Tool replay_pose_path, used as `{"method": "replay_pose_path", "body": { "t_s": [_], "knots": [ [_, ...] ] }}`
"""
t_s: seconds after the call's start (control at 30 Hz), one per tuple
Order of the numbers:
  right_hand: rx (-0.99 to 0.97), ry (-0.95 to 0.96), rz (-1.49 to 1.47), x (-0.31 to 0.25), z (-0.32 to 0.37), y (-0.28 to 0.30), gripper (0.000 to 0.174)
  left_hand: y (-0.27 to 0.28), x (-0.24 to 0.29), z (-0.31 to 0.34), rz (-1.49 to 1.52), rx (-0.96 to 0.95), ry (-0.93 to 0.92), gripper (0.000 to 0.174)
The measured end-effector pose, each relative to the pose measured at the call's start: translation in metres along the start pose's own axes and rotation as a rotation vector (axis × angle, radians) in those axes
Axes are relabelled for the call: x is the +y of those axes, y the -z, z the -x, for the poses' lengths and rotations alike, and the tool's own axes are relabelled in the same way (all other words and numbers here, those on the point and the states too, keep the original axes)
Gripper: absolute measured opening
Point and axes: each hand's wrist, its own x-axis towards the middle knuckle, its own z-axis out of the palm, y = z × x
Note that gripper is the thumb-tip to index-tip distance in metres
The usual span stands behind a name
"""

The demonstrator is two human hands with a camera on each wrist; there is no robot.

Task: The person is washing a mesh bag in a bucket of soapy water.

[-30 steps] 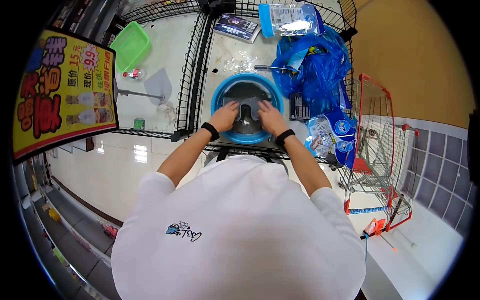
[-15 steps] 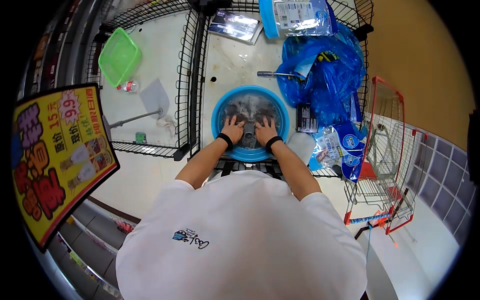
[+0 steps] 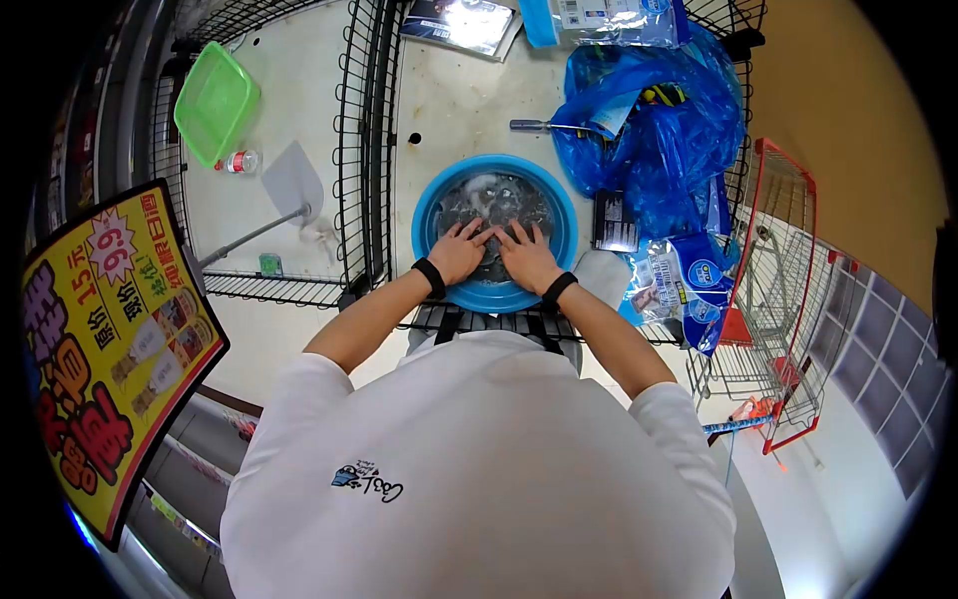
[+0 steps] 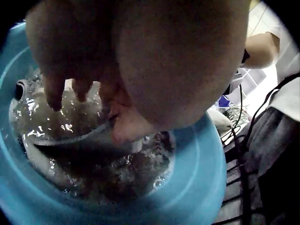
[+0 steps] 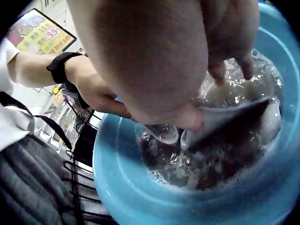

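A wet grey cloth-like sheet (image 4: 70, 119) lies in dark, foamy water inside a round blue basin (image 3: 489, 297). My left hand (image 3: 459, 255) presses down over it, fingers spread and fairly straight, their tips at the water. Beside it my right hand (image 3: 527, 262) does the same, the two thumbs pointing toward each other. In the left wrist view, the left thumb (image 4: 126, 129) lies along the sheet's raised edge. The right wrist view has the right thumb (image 5: 193, 122) at that edge too, with other fingertips (image 5: 218, 75) reaching into the water. Part of the sheet is hidden under the hands.
A blue plastic bag (image 3: 659, 140) with a screwdriver (image 3: 534, 126), a black box (image 3: 614, 222) and blue packaging (image 3: 684, 280) stand right of the basin. Behind lies a booklet (image 3: 459, 25). A green basket (image 3: 217, 105) is beyond the wire divider (image 3: 364, 130); a shopping cart (image 3: 773, 260) stands right.
One second ago both hands held the grey sheet up in a U shape; then they pushed it down, and their spread fingers now stay low over it. The head view has shifted.
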Motion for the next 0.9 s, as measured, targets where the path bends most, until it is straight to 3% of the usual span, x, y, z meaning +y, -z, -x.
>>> {"method": "replay_pose_path", "body": {
  "t_s": [0.1,0.2,0.27,0.37,0.43,0.5,0.57,0.67,0.7,0.83,0.9],
  "knots": [
    [0.005,0.032,-0.025,-0.004,0.007,-0.005,0.035,-0.005,0.003,0.004,0.055,-0.079,-0.026,0.032],
    [-0.139,0.046,-0.013,-0.009,0.002,-0.011,0.036,-0.016,0.008,-0.002,0.044,-0.204,0.015,0.031],
    [-0.305,-0.015,-0.011,-0.016,-0.007,-0.003,0.037,-0.029,0.013,-0.011,0.009,-0.248,0.041,0.031],
    [-0.399,-0.112,-0.041,-0.016,-0.021,0.003,0.038,-0.027,0.011,-0.013,-0.019,-0.308,0.071,0.032],
    [-0.381,-0.102,-0.129,-0.009,-0.014,0.021,0.039,-0.003,0.007,-0.003,-0.021,-0.161,0.057,0.039],
    [-0.105,-0.205,-0.108,-0.006,-0.012,0.020,0.037,0.001,0.000,-0.002,-0.038,-0.145,0.078,0.040],
    [-0.137,-0.228,-0.082,-0.002,-0.014,0.030,0.038,-0.013,-0.014,-0.009,0.051,0.036,0.220,0.034],
    [-0.081,-0.227,-0.046,0.006,-0.020,0.024,0.038,-0.007,-0.020,-0.022,0.056,-0.052,0.232,0.037],
    [-0.142,-0.234,-0.068,0.008,-0.025,0.024,0.038,-0.008,-0.019,-0.027,0.059,-0.116,0.262,0.040],
    [-0.305,-0.264,-0.072,0.003,-0.033,0.031,0.038,-0.014,-0.017,-0.037,0.099,-0.102,0.255,0.039],
    [-0.255,-0.263,-0.095,0.005,-0.034,0.019,0.037,-0.014,-0.020,-0.037,0.075,-0.117,0.242,0.040]
  ]
}}
